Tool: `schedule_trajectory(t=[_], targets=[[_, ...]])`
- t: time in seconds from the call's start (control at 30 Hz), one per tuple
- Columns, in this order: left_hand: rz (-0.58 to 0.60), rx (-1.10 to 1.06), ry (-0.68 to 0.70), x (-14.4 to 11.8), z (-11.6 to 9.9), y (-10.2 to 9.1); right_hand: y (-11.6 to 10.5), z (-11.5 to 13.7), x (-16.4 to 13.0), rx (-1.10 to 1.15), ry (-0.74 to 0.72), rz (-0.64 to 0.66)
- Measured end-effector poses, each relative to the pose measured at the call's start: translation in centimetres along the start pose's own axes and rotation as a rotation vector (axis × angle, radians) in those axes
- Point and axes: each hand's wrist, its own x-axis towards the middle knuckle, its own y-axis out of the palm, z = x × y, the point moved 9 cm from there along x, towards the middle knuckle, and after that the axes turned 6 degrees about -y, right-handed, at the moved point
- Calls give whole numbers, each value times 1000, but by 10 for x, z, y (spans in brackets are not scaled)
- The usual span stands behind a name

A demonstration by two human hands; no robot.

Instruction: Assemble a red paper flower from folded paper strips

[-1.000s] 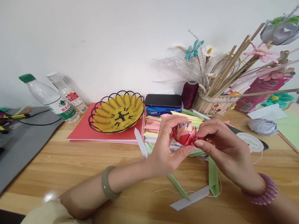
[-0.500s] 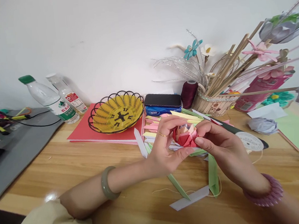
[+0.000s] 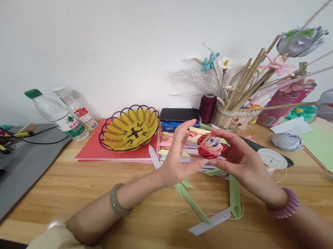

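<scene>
One folded paper flower (image 3: 211, 145), red outside, lilac at the centre, cupped on the right hand's (image 3: 241, 160) curled fingertips so its top faces up. Left hand (image 3: 177, 159) beside it, fingers spread and loose, thumb tip apparently grazing the flower's base. Below the fingers: folded paper strips (image 3: 192, 203). Beyond them: yellow wire basket (image 3: 131, 128), two water bottles (image 3: 61, 115), labels unreadable.

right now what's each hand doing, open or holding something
Left hand: open, fingers spread, thumb tip at the paper flower.
Right hand: holding the paper flower in its fingers.
</scene>
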Motion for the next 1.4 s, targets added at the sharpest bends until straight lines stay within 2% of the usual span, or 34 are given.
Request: schedule_trajectory(t=[0.13,0.23,0.33,0.47,0.5,0.57,0.63,0.7,0.8,0.87,0.93,1.07,1.2,1.3,1.4], targets=[[108,-145,-182,0,11,13,-12,11,-3,-229,-206,-85],[57,-115,-233,0,10,17,-8,29,-9,-533,-401,-91],[-6,-27,-210,2,4,13,-1,39,-11,-681,-478,-49],[-8,-4,-205,9,0,-1,4,38,-8,-632,-427,65],[22,-26,-227,9,1,-5,5,38,-7,-610,-412,92],[162,-97,-325,3,5,-8,2,37,-5,-561,-382,106],[307,-80,-501,-14,14,-12,-3,33,-2,-514,-330,90],[358,-58,-608,-34,18,-23,-4,26,0,-504,-260,92],[454,-8,-699,-65,21,-31,7,13,1,-530,-172,170],[505,64,-691,-77,22,-34,20,6,-1,-564,-149,252],[466,151,-632,-80,22,-41,32,2,-4,-614,-168,320],[216,231,-558,-78,16,-69,46,8,-7,-711,-260,404],[-23,396,-536,-87,1,-88,54,10,-12,-784,-191,515],[-39,521,-535,-97,-11,-80,61,5,-23,-799,-73,596],[112,483,-494,-101,-15,-58,68,1,-37,-742,10,629]])
